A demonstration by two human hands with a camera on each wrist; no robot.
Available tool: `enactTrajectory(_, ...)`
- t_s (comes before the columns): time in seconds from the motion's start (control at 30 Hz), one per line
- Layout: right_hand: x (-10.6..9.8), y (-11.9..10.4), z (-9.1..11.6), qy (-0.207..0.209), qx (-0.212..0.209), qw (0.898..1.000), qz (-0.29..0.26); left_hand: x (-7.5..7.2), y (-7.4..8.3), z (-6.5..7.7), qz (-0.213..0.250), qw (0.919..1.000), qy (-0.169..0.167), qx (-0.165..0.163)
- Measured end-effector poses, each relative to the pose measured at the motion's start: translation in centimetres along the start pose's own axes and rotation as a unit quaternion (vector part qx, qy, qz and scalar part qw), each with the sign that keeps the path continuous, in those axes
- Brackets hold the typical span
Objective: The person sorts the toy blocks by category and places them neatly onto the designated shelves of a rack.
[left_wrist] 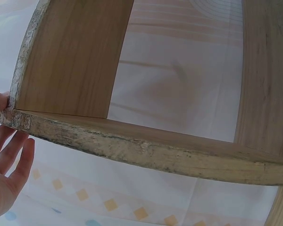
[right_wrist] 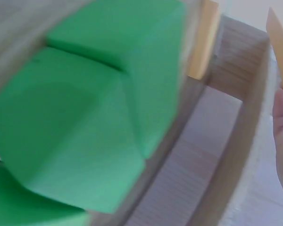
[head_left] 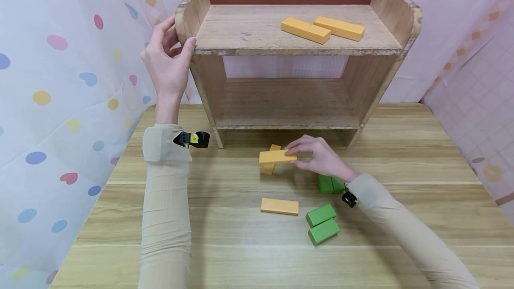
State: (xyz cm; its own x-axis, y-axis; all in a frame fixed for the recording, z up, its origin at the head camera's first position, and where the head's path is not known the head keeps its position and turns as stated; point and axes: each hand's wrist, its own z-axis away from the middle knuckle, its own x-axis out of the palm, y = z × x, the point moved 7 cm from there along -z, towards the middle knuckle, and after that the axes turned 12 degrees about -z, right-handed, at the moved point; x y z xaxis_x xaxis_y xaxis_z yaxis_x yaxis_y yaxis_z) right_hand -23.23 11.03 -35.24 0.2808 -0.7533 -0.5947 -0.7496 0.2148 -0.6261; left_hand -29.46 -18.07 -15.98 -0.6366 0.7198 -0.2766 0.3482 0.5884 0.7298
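My left hand (head_left: 170, 61) grips the upper left side of a wooden shelf unit (head_left: 257, 39), thumb at the front and the fingers around the outer edge. In the left wrist view, fingers (left_wrist: 20, 165) lie against the worn wooden side. Over the table, my right hand (head_left: 321, 157) pinches the right end of a yellow rectangular block (head_left: 273, 157). Beneath the held block, another yellow block (head_left: 267, 170) lies at an angle, partly hidden. A third yellow block (head_left: 279, 206) lies nearer to me. Two more yellow blocks (head_left: 305, 30) rest on the top board.
Two green blocks (head_left: 325, 184) stand close under my right wrist, partly covered by it. Another green pair (head_left: 323, 231) lies nearer the front of the table (head_left: 237, 253). The unit's lower compartment (head_left: 287, 101) opens toward me. Patterned cloth (head_left: 80, 115) hangs at the left.
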Motion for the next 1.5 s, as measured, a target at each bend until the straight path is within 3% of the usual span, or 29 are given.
enactTrajectory(0.23,-2.9,-2.0,-1.2,0.08,-0.04,0.996,-0.005,0.0,0.1,0.1,-0.007,1.0,-0.002,-0.002)
enactTrajectory(0.5,-6.0,-4.0,-2.6,0.159,-0.08,0.984,0.003,-0.1,0.1,0.1,-0.008,1.0,0.001,0.0)
enactTrajectory(0.7,-8.0,-5.6,-3.5,0.214,-0.105,0.971,0.015,0.0,0.0,0.0,-0.004,1.0,0.0,-0.001)
enactTrajectory(1.0,-10.3,-8.5,-5.3,0.299,-0.143,0.943,0.011,0.0,0.0,0.0,-0.004,1.0,0.0,0.001)
enactTrajectory(1.17,-11.4,-9.3,-6.5,0.33,-0.128,0.935,0.027,0.0,-0.1,0.0,-0.002,1.0,-0.001,0.001)
enactTrajectory(1.5,-13.6,-10.0,-9.4,0.378,-0.055,0.922,0.068,-0.1,0.2,0.1,-0.004,1.0,-0.001,0.0)
